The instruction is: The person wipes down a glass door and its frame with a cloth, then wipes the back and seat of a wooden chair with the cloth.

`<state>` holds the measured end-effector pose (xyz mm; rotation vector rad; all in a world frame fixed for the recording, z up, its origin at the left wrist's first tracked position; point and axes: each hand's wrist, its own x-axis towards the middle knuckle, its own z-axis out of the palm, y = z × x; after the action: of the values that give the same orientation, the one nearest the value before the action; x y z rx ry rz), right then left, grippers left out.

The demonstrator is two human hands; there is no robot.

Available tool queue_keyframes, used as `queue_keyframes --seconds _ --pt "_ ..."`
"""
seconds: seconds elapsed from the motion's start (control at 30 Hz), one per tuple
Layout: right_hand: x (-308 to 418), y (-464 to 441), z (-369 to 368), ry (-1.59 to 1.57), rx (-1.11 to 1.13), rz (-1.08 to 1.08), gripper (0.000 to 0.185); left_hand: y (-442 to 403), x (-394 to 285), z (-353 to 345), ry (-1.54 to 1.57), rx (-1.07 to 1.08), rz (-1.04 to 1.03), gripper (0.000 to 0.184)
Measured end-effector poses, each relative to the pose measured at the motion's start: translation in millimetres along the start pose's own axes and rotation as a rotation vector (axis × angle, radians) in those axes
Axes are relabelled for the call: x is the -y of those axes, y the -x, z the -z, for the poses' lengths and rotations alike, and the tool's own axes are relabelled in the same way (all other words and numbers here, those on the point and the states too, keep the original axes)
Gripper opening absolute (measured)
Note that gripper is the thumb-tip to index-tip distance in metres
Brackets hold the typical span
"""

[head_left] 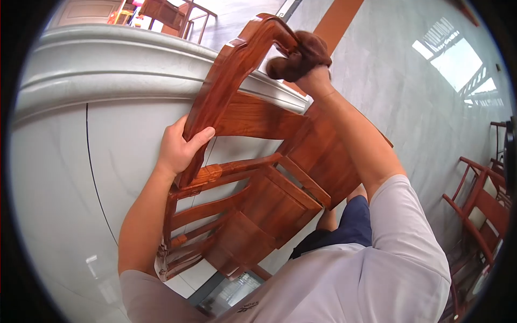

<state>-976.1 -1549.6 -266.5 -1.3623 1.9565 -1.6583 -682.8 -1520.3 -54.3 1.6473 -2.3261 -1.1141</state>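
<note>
A glossy reddish-brown wooden chair (231, 70) stands in front of me, its curved top rail rising towards the upper middle. My left hand (182, 146) grips the near end of that rail, thumb on the front face and fingers mostly hidden behind. At the far end, my right hand (307, 56) closes around the rail's bent tip. A fuzzy dark brown covering, like a glove or cloth, wraps this hand and hides its fingers. The chair's seat (323, 156) lies below my right forearm. Closer to me is another similar wooden chair (258, 204) with a slatted back.
A pale moulded wall ledge (118, 54) runs along the left, close to the chairs. More wooden chairs (484, 204) stand at the right edge. Beyond the ledge is another piece of wooden furniture (167, 13). The grey tiled floor (377, 70) reflects window light and has a brown strip.
</note>
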Motion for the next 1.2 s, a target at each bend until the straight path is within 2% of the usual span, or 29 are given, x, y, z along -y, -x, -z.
queue_keyframes --seconds 0.1,0.17,0.27,0.33,0.43,0.47,0.53,0.67,0.73,0.77,0.8,0.9,0.93,0.97,1.03,1.07,1.17,1.2 --pt "41.0 -25.7 12.7 -0.106 -0.089 0.369 0.042 0.2 1.3 -0.9 -0.060 0.000 0.018 0.031" --pt "15.3 -41.5 -6.0 -0.039 -0.064 0.504 0.049 0.6 4.0 -4.7 -0.006 -0.054 0.026 0.028" --pt "-5.9 -35.7 -7.8 -0.132 0.036 0.353 0.047 0.9 4.5 -4.2 -0.060 -0.012 0.062 0.027" --pt "12.1 -34.2 19.5 0.324 0.510 0.128 0.016 1.4 10.7 -4.3 -0.043 0.006 0.097 0.029" --pt "-138.4 35.0 -53.6 0.092 0.047 0.235 0.011 2.3 14.0 -2.2 -0.075 -0.038 0.126 0.029" --pt "-148.3 47.7 -52.7 0.267 0.211 0.136 0.015 1.3 12.6 -3.0 -0.072 -0.044 0.135 0.029" --pt "-185.1 61.1 -67.4 0.134 -0.097 0.307 0.023 3.0 5.3 -3.5 0.020 -0.032 0.218 0.030" --pt "-242.1 76.2 -62.5 -0.008 -0.071 0.405 0.025 1.6 -0.5 -6.8 -0.009 -0.030 0.166 0.032" --pt "-274.8 98.5 -76.7 0.035 -0.059 0.285 0.018 0.8 3.5 -4.7 -0.025 -0.007 0.180 0.032" --pt "-285.1 109.6 -87.7 0.038 -0.132 0.260 0.015 2.7 8.1 -3.4 -0.077 -0.015 0.178 0.041" --pt "-280.7 110.9 -83.5 0.030 -0.132 0.258 0.015 6.6 10.9 0.0 -0.131 -0.022 0.178 0.050" --pt "-237.8 101.9 -47.3 -0.050 0.072 0.060 0.013 4.3 9.3 -1.3 -0.077 -0.017 0.198 0.045" --pt "-234.4 105.3 -46.8 -0.067 0.068 0.068 0.013 2.6 6.4 -5.5 -0.059 -0.024 0.146 0.040" --pt "-238.8 116.0 -53.6 -0.091 0.036 -0.074 0.014 2.9 7.8 -4.4 -0.032 -0.017 0.168 0.035" --pt "-197.2 119.3 -40.7 -0.119 0.013 -0.206 0.015 2.5 4.3 -9.6 0.042 -0.076 0.138 0.026" --pt "-143.0 111.5 0.2 0.078 0.244 -0.172 0.017 1.6 6.9 -8.2 0.078 -0.049 0.104 0.024" --pt "-59.1 139.9 36.5 0.131 0.380 0.313 0.032 0.7 7.6 -5.1 0.098 -0.043 0.060 0.033" --pt "24.9 115.6 64.2 0.111 0.701 0.225 0.042 0.3 8.2 -2.1 0.107 -0.007 0.078 0.040"
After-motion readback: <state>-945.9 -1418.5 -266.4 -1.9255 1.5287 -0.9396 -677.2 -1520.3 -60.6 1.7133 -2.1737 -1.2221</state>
